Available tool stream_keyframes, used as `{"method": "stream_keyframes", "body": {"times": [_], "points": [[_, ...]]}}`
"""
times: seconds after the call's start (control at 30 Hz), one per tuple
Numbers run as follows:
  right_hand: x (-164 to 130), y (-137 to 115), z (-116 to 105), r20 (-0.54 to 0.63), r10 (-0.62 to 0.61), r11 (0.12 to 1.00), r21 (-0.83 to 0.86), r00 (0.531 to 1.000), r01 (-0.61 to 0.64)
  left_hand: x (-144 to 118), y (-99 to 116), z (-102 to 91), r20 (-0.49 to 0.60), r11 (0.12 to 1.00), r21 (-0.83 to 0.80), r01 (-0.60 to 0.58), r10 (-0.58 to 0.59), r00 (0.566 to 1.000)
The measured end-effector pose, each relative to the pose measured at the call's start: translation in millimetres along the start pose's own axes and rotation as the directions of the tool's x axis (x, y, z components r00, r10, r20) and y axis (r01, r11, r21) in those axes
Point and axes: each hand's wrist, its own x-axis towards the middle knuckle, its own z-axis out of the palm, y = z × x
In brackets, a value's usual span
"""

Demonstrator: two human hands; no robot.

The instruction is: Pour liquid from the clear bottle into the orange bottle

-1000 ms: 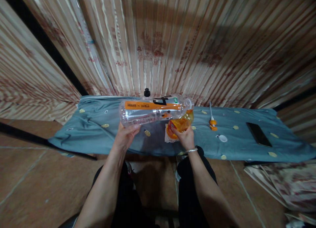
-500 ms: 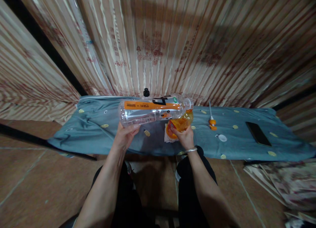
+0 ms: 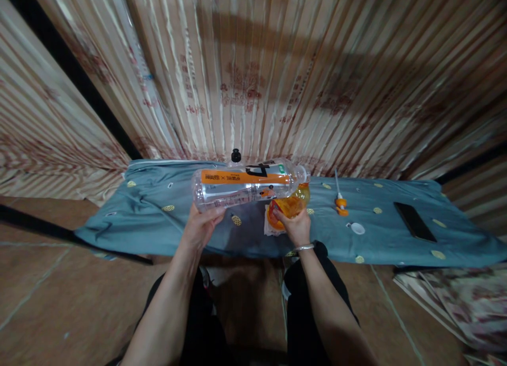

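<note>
A large clear plastic bottle (image 3: 245, 182) with an orange, silver and black label lies almost level in the air. My left hand (image 3: 202, 224) is closed around its base end, and its open neck points right. My right hand (image 3: 295, 226) grips a smaller amber bottle (image 3: 291, 205), tilted, with its upper end close by the clear bottle's neck. Whether the two mouths touch I cannot tell. Under the amber bottle lies a pale folded cloth or tissue (image 3: 273, 228). Behind the clear bottle a black cap (image 3: 236, 155) shows on top of something mostly hidden.
A blue-green cloth (image 3: 150, 223) with pineapple prints covers the narrow table. To the right lie an orange pump top with a white tube (image 3: 340, 203) and a dark phone (image 3: 414, 221). A striped curtain (image 3: 253, 91) hangs behind, and black poles (image 3: 95, 102) frame the sides.
The whole scene sits slightly lower in the picture as the camera tips up a little. Both hands keep their holds, and the bottles stay in nearly the same position.
</note>
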Motion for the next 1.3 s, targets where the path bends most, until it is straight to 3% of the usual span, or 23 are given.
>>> {"method": "stream_keyframes", "body": {"times": [0.37,0.7,0.83,1.13,1.3], "points": [[-3.1,-3.5,4.8,-0.046,-0.014,0.996,0.085,0.999,0.018,1.9,-5.5,-9.5,0.008,0.999,-0.022,0.031,-0.031,0.999],[-2.2,-2.9,6.2,-0.037,0.003,0.995,0.098,0.999,0.001,1.0,-2.5,-4.5,-0.021,0.999,-0.016,0.033,-0.033,0.999],[-1.0,1.8,8.3,-0.044,-0.015,0.994,0.105,0.999,0.020,1.6,-2.8,-3.9,0.018,1.000,-0.007,-0.014,0.014,1.000],[-0.5,4.1,10.4,-0.067,-0.031,0.995,0.095,0.997,0.037,0.5,-0.5,-2.6,0.040,1.000,0.014,-0.006,0.005,0.999],[-1.0,2.5,9.9,-0.020,-0.006,0.990,0.139,1.000,0.009,0.2,0.7,-0.4,0.030,1.000,0.001,-0.009,0.009,1.000]]}}
